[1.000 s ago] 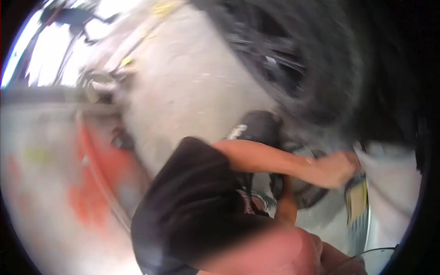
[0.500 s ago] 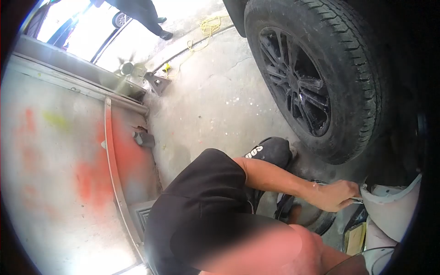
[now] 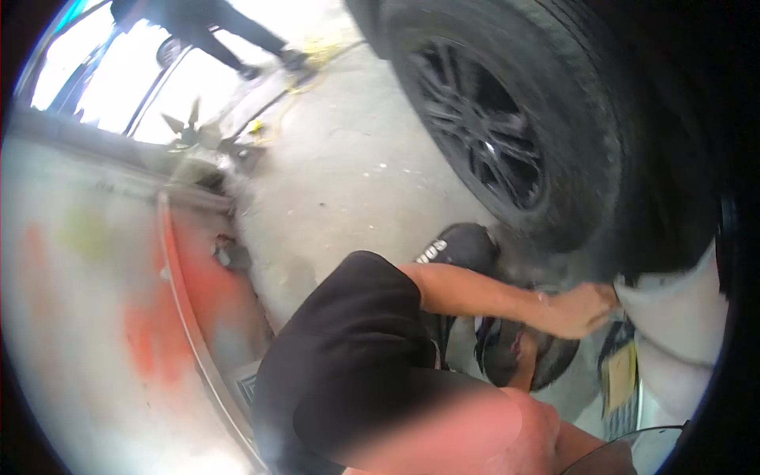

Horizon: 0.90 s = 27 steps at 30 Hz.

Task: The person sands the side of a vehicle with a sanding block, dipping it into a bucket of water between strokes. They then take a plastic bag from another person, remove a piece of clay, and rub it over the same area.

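Note:
My left hand [image 3: 584, 310] is closed at the edge of a pale curved panel [image 3: 673, 317], its arm reaching across from a black sleeve [image 3: 340, 317]. Blur and the angle hide what its fingers hold. Below that forearm, a bare limb [image 3: 526, 360] shows beside a round dark object [image 3: 554, 360]; I cannot tell if it is a hand or a foot. My right hand cannot be made out.
A large black wheel [image 3: 483, 134] stands above the panel. A dark cap-like item with white letters [image 3: 459, 247] is beside my arm. A paint-marked board [image 3: 95, 301] lies at left. Another person's legs [image 3: 245, 39], a yellow cord [image 3: 321, 54] and a yellowish block [image 3: 619, 378] also show.
The view has shifted, moving the wheel and panel left and up in the picture. My left hand stays at the panel's edge. The other person's legs appear farther into view.

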Motion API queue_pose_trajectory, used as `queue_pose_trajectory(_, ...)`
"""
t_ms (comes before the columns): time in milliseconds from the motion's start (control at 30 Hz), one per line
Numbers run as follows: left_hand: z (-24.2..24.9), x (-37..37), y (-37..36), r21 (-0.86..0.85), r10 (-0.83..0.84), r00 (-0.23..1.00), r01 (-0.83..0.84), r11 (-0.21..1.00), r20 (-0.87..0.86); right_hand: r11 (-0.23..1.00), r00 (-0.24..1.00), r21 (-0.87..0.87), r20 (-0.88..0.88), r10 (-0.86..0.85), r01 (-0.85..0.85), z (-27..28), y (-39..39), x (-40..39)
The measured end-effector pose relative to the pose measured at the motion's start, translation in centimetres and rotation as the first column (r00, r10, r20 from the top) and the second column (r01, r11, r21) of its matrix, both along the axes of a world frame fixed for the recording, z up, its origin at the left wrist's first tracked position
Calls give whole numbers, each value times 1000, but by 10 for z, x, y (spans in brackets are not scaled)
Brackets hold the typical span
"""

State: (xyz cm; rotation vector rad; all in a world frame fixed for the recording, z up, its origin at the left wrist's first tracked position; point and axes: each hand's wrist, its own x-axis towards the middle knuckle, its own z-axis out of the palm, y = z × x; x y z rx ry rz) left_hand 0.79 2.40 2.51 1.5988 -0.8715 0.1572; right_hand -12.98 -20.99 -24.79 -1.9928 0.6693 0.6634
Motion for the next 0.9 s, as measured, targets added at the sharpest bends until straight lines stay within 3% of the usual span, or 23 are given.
queue_pose_trajectory(33,1,-1,3,3,19,999,-19,1000,-26,1000,998,14,65,-24,23,26,3,2)
queue_pose_trajectory(100,-1,0,9,223,16,986,22,975,-166,1000,976,-4,214,-29,30,92,21,17)
queue_pose_trajectory(133,-11,1,11,259,56,991,-87,962,125,998,955,-59,296,-6,24,131,25,26)
queue_pose_trajectory(167,14,1,21,197,40,999,-35,980,-22,988,913,-157,404,54,11,175,26,34)
queue_pose_trajectory(200,11,2,14,182,80,994,-65,981,-73,958,848,-286,507,153,-2,220,28,40)
queue_pose_trajectory(233,13,3,13,200,80,996,-69,977,-46,852,602,-521,694,395,41,261,27,41)
queue_pose_trajectory(267,12,5,10,129,16,1000,-18,991,10,692,499,-720,621,604,58,309,27,41)
queue_pose_trajectory(333,6,7,3,82,-8,1000,9,997,-19,458,577,-882,432,693,109,390,46,38)
queue_pose_trajectory(367,6,9,2,79,-35,999,38,996,-38,293,506,-952,297,810,89,405,43,40)
queue_pose_trajectory(433,8,6,-2,101,-51,992,63,993,-118,-42,312,-996,-16,950,78,419,19,56)
queue_pose_trajectory(533,9,0,-7,82,-59,994,67,994,-91,-396,307,-901,-433,847,-179,430,0,50)
queue_pose_trajectory(633,6,-5,-10,95,-82,990,94,991,-117,-279,408,-955,-294,864,-97,452,-10,50)
queue_pose_trajectory(667,5,-5,-10,85,-82,992,90,992,-94,-464,443,-878,-465,767,-118,468,-4,49)
queue_pose_trajectory(767,4,-4,-9,56,-91,994,95,994,-65,-507,549,-858,-382,744,89,489,2,44)
queue_pose_trajectory(900,9,-5,-7,30,-100,990,104,994,-98,-633,684,-774,-459,567,6,440,17,49)
